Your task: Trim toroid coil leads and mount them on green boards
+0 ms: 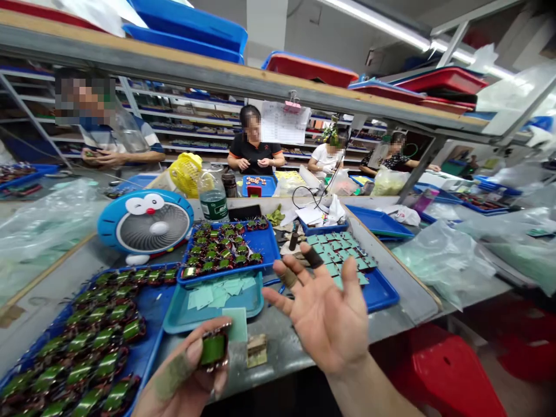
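Head view: the left hand (pixel 186 365) grips a green coil (pixel 214 350) by its edges above the desk (pixel 280 341), probably so its broad face shows, while the right hand (pixel 326 313) is spread palm up, holding nothing (a dark band (pixel 313 256) wraps one finger). A blue tray (pixel 153 324) of similar coils (pixel 106 337) sits near the left hand, likely for easy reach.

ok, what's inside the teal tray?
Loose, overlapping pale green sheets lie in the teal tray. The floor beneath them is covered, so anything under the sheets can't be seen.
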The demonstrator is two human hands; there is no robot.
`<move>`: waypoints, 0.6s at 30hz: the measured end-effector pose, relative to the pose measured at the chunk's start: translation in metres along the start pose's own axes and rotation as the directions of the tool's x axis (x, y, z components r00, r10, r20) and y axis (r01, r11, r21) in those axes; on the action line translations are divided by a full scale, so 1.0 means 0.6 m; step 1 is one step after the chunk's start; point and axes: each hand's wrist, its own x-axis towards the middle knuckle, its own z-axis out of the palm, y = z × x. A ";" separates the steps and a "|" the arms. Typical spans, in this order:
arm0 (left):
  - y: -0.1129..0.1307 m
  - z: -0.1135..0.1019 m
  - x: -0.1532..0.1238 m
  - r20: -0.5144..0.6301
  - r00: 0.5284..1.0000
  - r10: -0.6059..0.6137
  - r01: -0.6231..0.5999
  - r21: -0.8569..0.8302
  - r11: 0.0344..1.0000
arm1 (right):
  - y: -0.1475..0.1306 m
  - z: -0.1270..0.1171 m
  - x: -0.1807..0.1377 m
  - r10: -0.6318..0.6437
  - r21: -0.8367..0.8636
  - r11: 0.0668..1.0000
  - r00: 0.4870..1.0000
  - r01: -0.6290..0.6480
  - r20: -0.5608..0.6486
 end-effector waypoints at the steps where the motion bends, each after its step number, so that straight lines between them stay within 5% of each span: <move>1: 0.000 -0.003 0.004 0.028 1.000 -0.013 0.013 -0.021 1.000 | 0.011 -0.020 0.011 0.005 0.003 1.000 0.999 -0.005 -0.038; 4: 0.001 -0.002 0.008 0.109 0.993 -0.044 0.055 -0.098 0.994 | 0.038 -0.064 0.022 -0.004 -0.035 0.999 0.997 0.002 -0.081; 7: 0.002 0.012 0.006 0.178 0.980 -0.088 0.121 -0.184 0.975 | 0.055 -0.091 0.005 -0.055 -0.304 0.951 0.998 0.054 0.006; 11: -0.004 0.035 0.004 0.223 0.965 -0.139 0.196 -0.260 0.945 | 0.073 -0.125 -0.024 0.187 -0.783 0.622 0.969 0.010 0.161; 14: -0.008 0.047 0.003 0.242 0.959 -0.146 0.213 -0.284 0.935 | 0.080 -0.141 -0.031 0.210 -0.871 0.490 0.964 0.044 0.166; 18: -0.014 0.056 0.001 0.253 0.953 -0.164 0.240 -0.304 0.922 | 0.079 -0.141 -0.026 0.168 -0.856 0.513 0.969 0.070 0.180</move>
